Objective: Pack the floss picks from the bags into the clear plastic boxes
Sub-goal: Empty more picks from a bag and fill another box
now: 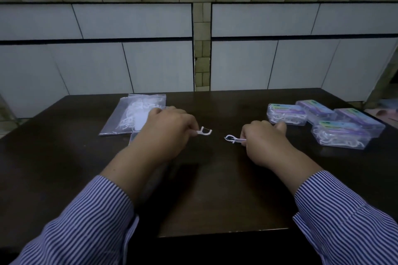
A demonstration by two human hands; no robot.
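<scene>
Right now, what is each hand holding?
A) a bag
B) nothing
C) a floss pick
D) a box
C: the left hand pinches one white floss pick and the right hand pinches another floss pick, while the boxes and the bag lie on the table.

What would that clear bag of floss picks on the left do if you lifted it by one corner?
The bag would probably sag and fold, since it is thin film lying flat on the table. It likely weighs little: the picks inside look small and thin. The loose white picks would probably slide towards the low end.
</scene>
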